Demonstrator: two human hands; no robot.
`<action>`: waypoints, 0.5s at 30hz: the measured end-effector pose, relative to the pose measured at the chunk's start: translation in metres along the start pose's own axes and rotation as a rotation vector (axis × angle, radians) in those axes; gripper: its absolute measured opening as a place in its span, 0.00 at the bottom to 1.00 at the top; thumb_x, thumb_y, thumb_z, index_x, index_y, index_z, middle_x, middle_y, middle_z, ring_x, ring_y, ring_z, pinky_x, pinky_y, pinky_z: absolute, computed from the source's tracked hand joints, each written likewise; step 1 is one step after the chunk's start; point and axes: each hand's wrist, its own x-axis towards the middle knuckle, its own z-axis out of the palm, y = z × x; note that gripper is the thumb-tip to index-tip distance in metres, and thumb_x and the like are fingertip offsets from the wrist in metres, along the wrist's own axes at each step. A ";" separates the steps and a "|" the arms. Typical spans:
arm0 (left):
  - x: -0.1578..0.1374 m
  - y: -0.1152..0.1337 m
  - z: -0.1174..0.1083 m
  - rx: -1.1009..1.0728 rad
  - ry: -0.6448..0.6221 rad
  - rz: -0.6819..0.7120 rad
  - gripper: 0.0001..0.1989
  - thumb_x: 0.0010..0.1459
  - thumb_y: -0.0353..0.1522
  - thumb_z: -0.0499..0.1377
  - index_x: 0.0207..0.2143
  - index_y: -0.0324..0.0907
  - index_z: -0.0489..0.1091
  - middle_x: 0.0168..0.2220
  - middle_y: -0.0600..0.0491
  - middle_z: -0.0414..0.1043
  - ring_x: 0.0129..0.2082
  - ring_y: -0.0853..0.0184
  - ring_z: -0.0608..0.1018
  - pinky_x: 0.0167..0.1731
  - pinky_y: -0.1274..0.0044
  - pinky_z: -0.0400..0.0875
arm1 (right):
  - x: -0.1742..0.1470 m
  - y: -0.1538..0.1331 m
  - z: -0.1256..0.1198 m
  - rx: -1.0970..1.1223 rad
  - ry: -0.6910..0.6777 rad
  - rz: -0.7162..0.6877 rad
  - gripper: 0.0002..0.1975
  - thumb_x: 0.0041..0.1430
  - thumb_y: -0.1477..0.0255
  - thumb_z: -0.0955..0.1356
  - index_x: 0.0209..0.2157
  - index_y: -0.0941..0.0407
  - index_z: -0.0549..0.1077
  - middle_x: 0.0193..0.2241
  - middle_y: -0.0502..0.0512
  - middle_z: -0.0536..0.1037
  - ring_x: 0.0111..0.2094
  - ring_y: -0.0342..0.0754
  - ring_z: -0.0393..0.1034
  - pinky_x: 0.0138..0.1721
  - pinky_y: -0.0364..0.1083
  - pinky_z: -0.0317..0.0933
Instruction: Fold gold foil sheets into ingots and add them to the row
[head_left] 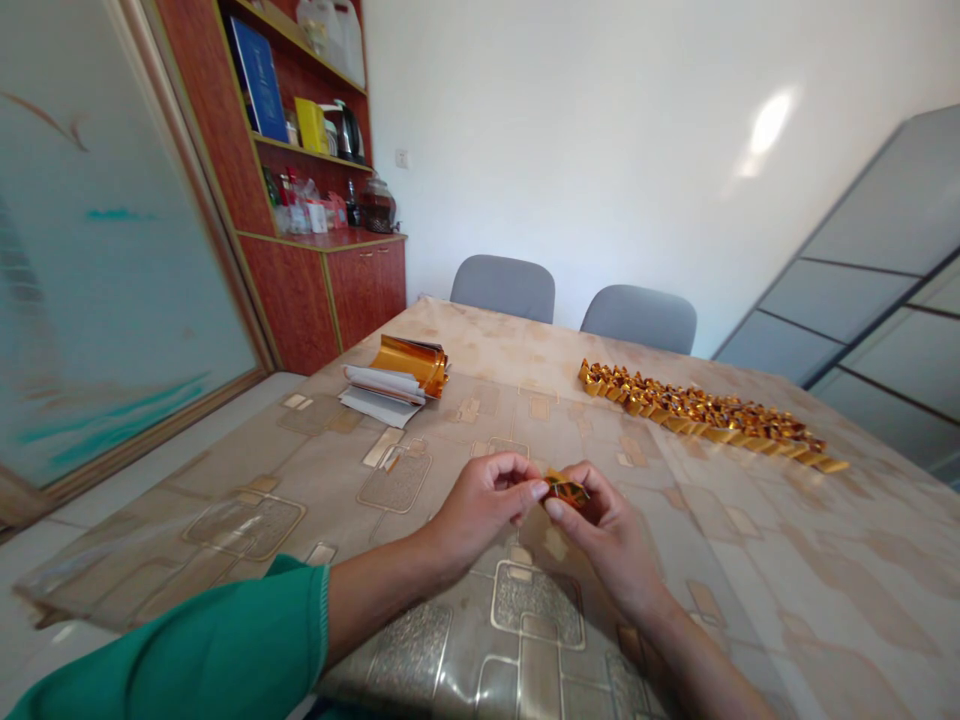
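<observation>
Between my two hands, just above the table, is a small folded piece of gold foil paper (568, 489). My left hand (501, 492) pinches its left side with thumb and forefinger. On the other side my right hand (600, 515) grips it, thumb in front and fingers curled behind. Farther back on the left lies a stack of gold foil sheets (412, 362), curled, with white backs showing on some. To the right, long rows of folded gold foil pieces (697, 408) sit close together on the table.
A patterned plastic cover lies over the table (247, 525). Two grey chairs (502, 285) stand at its far edge. Behind on the left is a reddish wooden cabinet (367, 290) with bottles, a kettle and a glass jar. A sliding glass door (112, 270) is at the left.
</observation>
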 end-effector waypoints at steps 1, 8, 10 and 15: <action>0.000 0.001 0.000 -0.062 -0.040 -0.038 0.10 0.52 0.36 0.65 0.28 0.39 0.72 0.24 0.57 0.69 0.24 0.72 0.68 0.26 0.80 0.61 | 0.000 -0.002 -0.001 0.065 -0.045 0.022 0.16 0.53 0.55 0.73 0.32 0.53 0.72 0.26 0.49 0.69 0.28 0.46 0.61 0.31 0.44 0.57; -0.002 0.001 -0.001 -0.284 -0.123 -0.151 0.15 0.50 0.39 0.69 0.31 0.39 0.70 0.27 0.56 0.71 0.26 0.73 0.69 0.27 0.81 0.59 | 0.000 -0.006 -0.002 0.353 -0.192 0.204 0.20 0.58 0.50 0.68 0.36 0.53 0.78 0.32 0.54 0.75 0.33 0.49 0.65 0.34 0.47 0.59; -0.001 0.001 -0.003 -0.309 -0.146 -0.188 0.16 0.48 0.40 0.70 0.31 0.39 0.70 0.29 0.55 0.72 0.27 0.72 0.71 0.28 0.80 0.59 | -0.001 -0.005 -0.003 0.341 -0.155 0.228 0.20 0.52 0.51 0.72 0.35 0.53 0.78 0.31 0.53 0.74 0.31 0.48 0.63 0.33 0.46 0.59; -0.002 0.001 -0.003 -0.404 -0.276 -0.275 0.17 0.48 0.41 0.70 0.32 0.38 0.72 0.31 0.52 0.74 0.30 0.70 0.75 0.29 0.79 0.59 | -0.004 -0.003 -0.004 0.363 -0.122 0.304 0.19 0.48 0.53 0.76 0.29 0.54 0.75 0.24 0.49 0.69 0.25 0.43 0.59 0.29 0.43 0.56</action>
